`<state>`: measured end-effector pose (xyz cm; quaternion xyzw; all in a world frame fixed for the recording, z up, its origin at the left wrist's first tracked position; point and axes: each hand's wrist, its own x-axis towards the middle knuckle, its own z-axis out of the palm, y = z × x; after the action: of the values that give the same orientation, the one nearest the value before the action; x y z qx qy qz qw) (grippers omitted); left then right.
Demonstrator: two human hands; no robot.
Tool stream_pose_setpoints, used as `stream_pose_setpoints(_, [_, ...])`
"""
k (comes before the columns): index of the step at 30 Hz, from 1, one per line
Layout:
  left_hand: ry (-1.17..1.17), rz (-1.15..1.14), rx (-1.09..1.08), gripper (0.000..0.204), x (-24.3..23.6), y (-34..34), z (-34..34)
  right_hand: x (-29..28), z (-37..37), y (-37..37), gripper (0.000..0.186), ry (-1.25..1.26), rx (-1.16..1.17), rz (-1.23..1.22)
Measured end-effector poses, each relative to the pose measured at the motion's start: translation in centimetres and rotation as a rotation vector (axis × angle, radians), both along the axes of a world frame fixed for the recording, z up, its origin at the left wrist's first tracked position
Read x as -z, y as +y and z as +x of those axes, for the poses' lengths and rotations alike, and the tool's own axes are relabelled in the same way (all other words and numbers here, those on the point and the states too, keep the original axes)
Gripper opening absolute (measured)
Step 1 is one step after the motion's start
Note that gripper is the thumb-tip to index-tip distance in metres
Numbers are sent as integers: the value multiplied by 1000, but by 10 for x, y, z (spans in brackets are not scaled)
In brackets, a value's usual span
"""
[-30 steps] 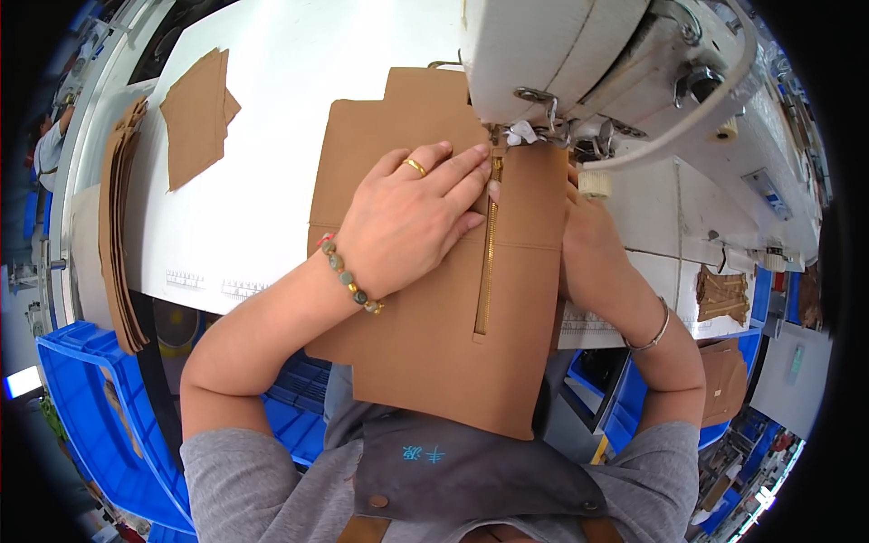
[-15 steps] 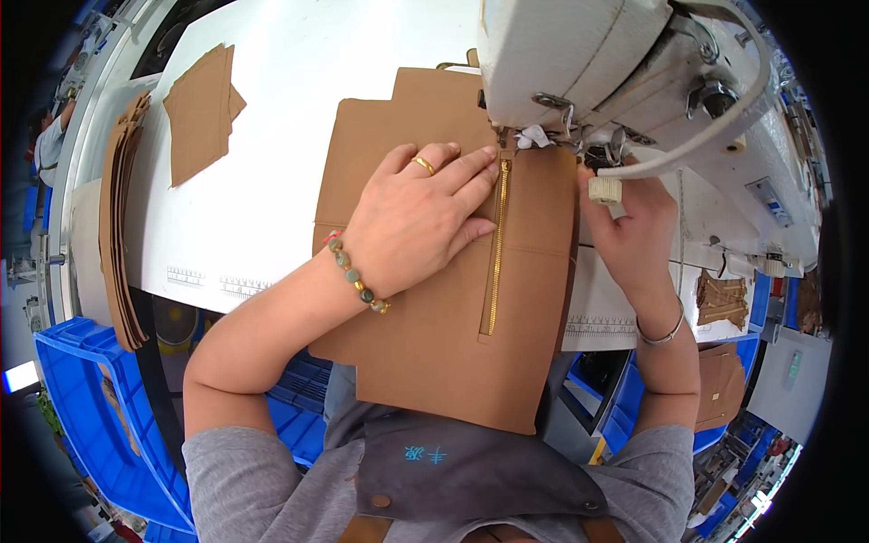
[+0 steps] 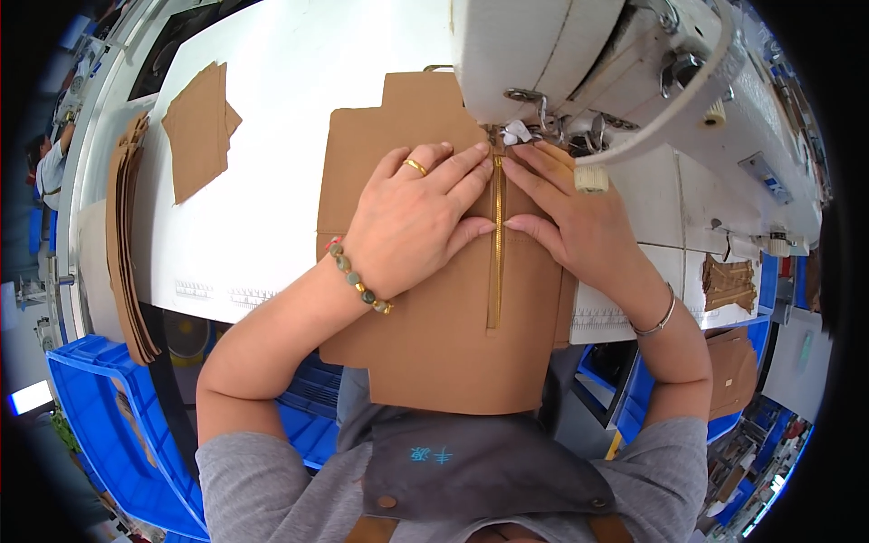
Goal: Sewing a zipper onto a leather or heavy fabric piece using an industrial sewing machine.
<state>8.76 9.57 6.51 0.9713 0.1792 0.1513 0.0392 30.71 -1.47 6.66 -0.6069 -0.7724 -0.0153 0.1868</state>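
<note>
A brown leather-like panel [image 3: 453, 362] with notched corners lies on the white sewing table, its near end reaching over the table's front edge. Down its middle runs a gold-toothed zipper [image 3: 496, 271]. My left hand [image 3: 418, 204] rests flat on the panel left of the zipper, its fingertips close to the needle area. On the other side my right hand [image 3: 570, 208] lies flat too, fingers stretched toward the presser foot. Both thumbs point at the zipper from either side. The sewing machine head [image 3: 552, 72] stands over the panel's far end and hides the needle partly.
Loose brown pieces [image 3: 197, 136] lie on the white table [image 3: 272, 181] at the far left. A stack of brown strips [image 3: 127, 244] stands along the left edge. Blue crates [image 3: 118, 416] sit lower left and right. A small zipper bundle [image 3: 729, 283] lies at the right.
My right hand has come from beside the machine head onto the panel, right of the zipper. My left hand stays flat on the panel. The whole view has shifted slightly.
</note>
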Motion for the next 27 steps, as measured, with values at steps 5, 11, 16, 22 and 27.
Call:
stream_pose_setpoints(5, [-6, 6, -13, 57, 2, 1, 1, 1, 1, 0, 56, 13, -19, 39])
stream_pose_setpoints(11, [-35, 1, -7, 56, 5, 3, 1, -58, 57, -60, 13, -216, 58, 455])
stream_pose_setpoints(16, [-54, 12, -12, 56, 8, 3, 0, -106, 165, -126, 15, -277, 466, 853])
stream_pose_setpoints(22, [-61, 19, -22, 57, 6, 2, 1, -120, 275, -163, 17, 108, 798, 812])
stream_pose_setpoints(27, [-83, 2, -27, 57, 8, 2, -1, -126, 353, -181, 20, 493, 893, 775])
